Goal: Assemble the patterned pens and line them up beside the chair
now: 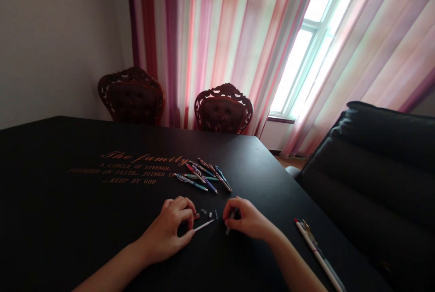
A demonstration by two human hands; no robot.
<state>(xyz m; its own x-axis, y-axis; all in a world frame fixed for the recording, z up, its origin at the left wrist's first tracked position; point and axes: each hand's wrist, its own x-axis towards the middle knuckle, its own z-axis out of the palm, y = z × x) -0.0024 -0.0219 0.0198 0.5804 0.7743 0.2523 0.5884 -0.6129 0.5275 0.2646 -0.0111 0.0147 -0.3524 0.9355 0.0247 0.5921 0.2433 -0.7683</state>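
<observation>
Just above the black table (84, 237), my left hand (175, 224) pinches a thin white pen refill (204, 226) between thumb and forefinger. The refill's narrow tip points right, towards my other hand. My right hand (246, 218) is closed round a short grey, see-through tube that looks like a pen barrel (228, 231); the fingers cover part of it. Between the hands lie several small pen parts, among them a white piece (210, 215) and a clear sliver (216, 214). A small orange-brown piece (196, 216) rests by my left fingers.
Beyond my hands, a loose pile of colourful patterned pens (204, 176) lies on the table. Near the right edge are a long white pen (317, 253) with a red end and a gold-clipped pen (309, 232). Two carved chairs (223, 113) and a black armchair (380, 183) stand around.
</observation>
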